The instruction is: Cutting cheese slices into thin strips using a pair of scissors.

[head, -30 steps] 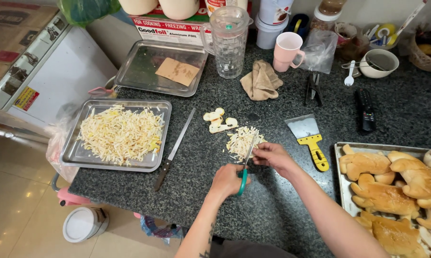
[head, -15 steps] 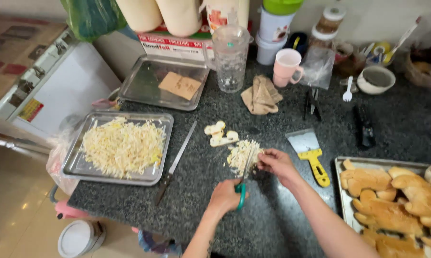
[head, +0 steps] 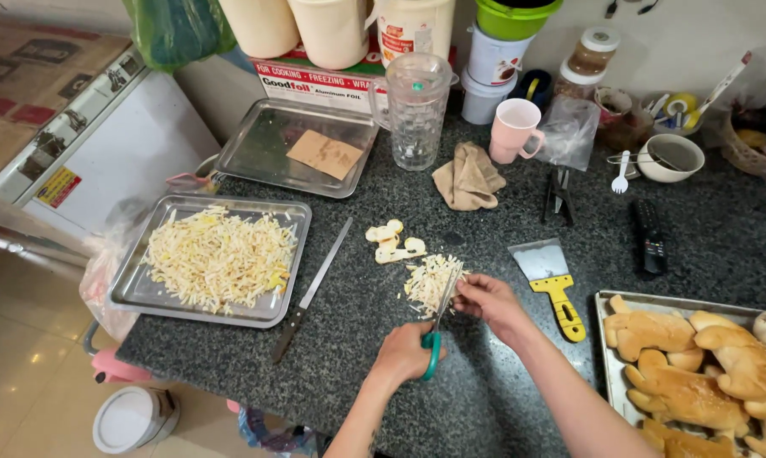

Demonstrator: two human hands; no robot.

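Your view has dropped closer to the dark speckled stone table (head: 230,373) over the last second, but the cutting carries on. Your left hand (head: 404,352) is closed around the teal-handled scissors (head: 439,318); your right hand (head: 489,301) pinches pale strips at the shredded heap (head: 425,280). Left of that heap: one long knife (head: 311,290), two steel trays (head: 137,293). Right of it: one yellow-handled scraper (head: 553,284).

Bright, even daylight-ish light, soft shadows only. Mild glare on empty steel tray (head: 264,144) near counter's back edge. Sharp mid-frame, wide-angle stretch at corners.
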